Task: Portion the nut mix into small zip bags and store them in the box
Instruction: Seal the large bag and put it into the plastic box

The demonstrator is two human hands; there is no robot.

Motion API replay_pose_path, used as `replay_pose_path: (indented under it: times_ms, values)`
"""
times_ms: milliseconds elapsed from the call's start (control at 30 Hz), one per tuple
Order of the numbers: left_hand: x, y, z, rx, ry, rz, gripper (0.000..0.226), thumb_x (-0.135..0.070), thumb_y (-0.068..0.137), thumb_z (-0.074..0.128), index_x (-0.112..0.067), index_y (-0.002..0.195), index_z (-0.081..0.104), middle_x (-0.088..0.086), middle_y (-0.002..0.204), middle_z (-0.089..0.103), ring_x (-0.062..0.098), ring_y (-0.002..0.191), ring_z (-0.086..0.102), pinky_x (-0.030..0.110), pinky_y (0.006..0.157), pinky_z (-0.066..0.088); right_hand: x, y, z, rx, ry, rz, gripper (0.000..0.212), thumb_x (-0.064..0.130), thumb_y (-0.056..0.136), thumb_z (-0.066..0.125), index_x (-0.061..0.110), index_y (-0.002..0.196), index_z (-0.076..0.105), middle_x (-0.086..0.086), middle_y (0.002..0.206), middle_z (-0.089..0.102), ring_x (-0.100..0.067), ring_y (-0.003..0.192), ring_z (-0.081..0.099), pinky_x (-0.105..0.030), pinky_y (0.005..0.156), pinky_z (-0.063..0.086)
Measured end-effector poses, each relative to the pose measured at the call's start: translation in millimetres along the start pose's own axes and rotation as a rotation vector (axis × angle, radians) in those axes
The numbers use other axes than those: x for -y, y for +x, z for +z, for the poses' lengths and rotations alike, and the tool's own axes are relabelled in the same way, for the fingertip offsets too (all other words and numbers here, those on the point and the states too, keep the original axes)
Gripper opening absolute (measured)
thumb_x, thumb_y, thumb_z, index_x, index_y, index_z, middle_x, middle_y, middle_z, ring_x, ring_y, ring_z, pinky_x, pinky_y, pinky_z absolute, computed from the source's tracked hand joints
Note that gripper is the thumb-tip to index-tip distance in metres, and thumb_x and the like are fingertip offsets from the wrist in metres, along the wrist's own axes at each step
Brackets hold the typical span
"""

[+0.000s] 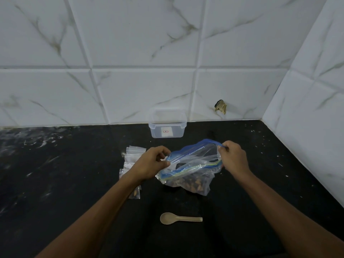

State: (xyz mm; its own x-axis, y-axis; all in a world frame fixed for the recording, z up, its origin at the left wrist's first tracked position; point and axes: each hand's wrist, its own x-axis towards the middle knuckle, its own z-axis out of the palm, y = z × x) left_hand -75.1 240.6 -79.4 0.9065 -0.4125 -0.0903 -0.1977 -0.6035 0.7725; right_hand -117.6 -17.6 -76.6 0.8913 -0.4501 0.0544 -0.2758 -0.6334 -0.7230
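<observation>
Spoon: I see a small beige plastic spoon (pixel 180 218) lying untouched on the black counter (pixel 74 183), nearer me than both hands.
Left hand: my left hand (pixel 152 162) pinches one end of the mouth of the large clear zip bag with a blue seal (pixel 193 162).
Right hand: my right hand (pixel 232 157) pinches the other end; nut mix (pixel 191 181) sits low in the bag between and below the hands.
Small bags: clear small zip bags (pixel 130 161) lie just left of the left hand; one nearer me seems to hold nuts.
Box: a clear plastic box (pixel 167 125) stands beyond the hands, apparently empty.
Progress: I judge it early, with most portioning and all storing left.
</observation>
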Motion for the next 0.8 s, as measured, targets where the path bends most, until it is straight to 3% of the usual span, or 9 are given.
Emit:
replay_pose_path:
  times_ms: [100,200,367,433,533,633,700,733,800]
  values:
    - [2,-1,4,-0.080,-0.031,0.062,0.020,-0.014,0.087,0.070,-0.030,0.090,0.059,0.000,0.102,0.059,0.017,0.093,0.061,0.028,0.079,0.054,-1,1,-2,0.012,-0.005,0.012,0.015,0.020,0.099,0.050,0.012,0.091,0.060,-0.003,0.079,0.061,-0.014,0.067,0.060,-0.026,0.053,0.044]
    - [1,0,5,-0.116,-0.081,0.051,0.015,-0.013,0.086,0.071,-0.022,0.085,0.058,0.001,0.089,0.064,0.019,0.086,0.063,0.028,0.074,0.054,0,-1,-4,0.008,-0.084,0.002,0.016,0.021,0.099,0.049,0.015,0.090,0.060,-0.001,0.078,0.060,-0.012,0.067,0.056,-0.027,0.054,0.039]
    - [-1,3,4,-0.177,-0.060,-0.031,0.013,-0.022,0.092,0.065,-0.017,0.084,0.056,0.000,0.077,0.060,0.014,0.072,0.056,0.026,0.065,0.047,0,-2,-5,0.094,-0.006,0.051,0.013,0.023,0.093,0.060,0.011,0.089,0.061,-0.009,0.084,0.065,-0.025,0.078,0.065,-0.046,0.073,0.057]
    - [-1,4,3,-0.189,-0.030,-0.057,0.014,-0.024,0.093,0.062,-0.016,0.085,0.055,0.000,0.078,0.060,0.014,0.072,0.057,0.027,0.064,0.047,2,-3,-4,0.149,-0.006,0.052,0.010,0.017,0.088,0.066,0.009,0.092,0.061,-0.010,0.088,0.065,-0.025,0.080,0.063,-0.041,0.070,0.053]
    - [-4,7,-4,-0.151,-0.045,-0.106,0.015,-0.023,0.095,0.060,-0.016,0.084,0.053,0.001,0.077,0.059,0.014,0.070,0.055,0.027,0.062,0.046,1,0,-6,0.068,-0.015,0.040,0.002,0.009,0.090,0.061,0.008,0.090,0.062,-0.010,0.087,0.064,-0.026,0.080,0.062,-0.037,0.067,0.050]
    - [-7,3,-14,-0.024,-0.378,-0.169,0.016,-0.016,0.095,0.060,-0.014,0.081,0.052,0.003,0.072,0.057,0.011,0.063,0.053,0.025,0.058,0.045,-5,6,-9,-0.046,0.017,0.081,0.008,0.002,0.086,0.060,0.009,0.084,0.063,-0.008,0.085,0.063,-0.025,0.080,0.063,-0.040,0.069,0.053]
    - [-8,0,-18,0.011,-0.575,-0.170,0.017,-0.011,0.095,0.058,-0.012,0.080,0.051,0.004,0.071,0.056,0.012,0.062,0.051,0.024,0.057,0.042,-7,7,-9,-0.079,0.028,0.100,0.011,0.000,0.084,0.062,0.011,0.081,0.063,-0.006,0.084,0.064,-0.021,0.076,0.060,-0.031,0.061,0.048]
    - [-9,-1,-18,-0.004,-0.600,-0.169,0.017,-0.009,0.095,0.057,-0.012,0.080,0.050,0.006,0.072,0.055,0.013,0.063,0.050,0.025,0.058,0.042,-7,6,-9,-0.086,0.019,0.087,0.012,-0.001,0.083,0.062,0.011,0.080,0.063,-0.006,0.083,0.064,-0.020,0.075,0.060,-0.027,0.057,0.044]
    - [-8,1,-15,-0.118,-0.434,-0.157,0.015,-0.011,0.095,0.058,-0.011,0.082,0.052,0.008,0.074,0.057,0.015,0.065,0.053,0.026,0.059,0.045,-6,4,-6,-0.110,-0.027,0.023,0.015,-0.003,0.082,0.062,0.011,0.077,0.061,-0.005,0.080,0.063,-0.020,0.072,0.059,-0.024,0.052,0.038]
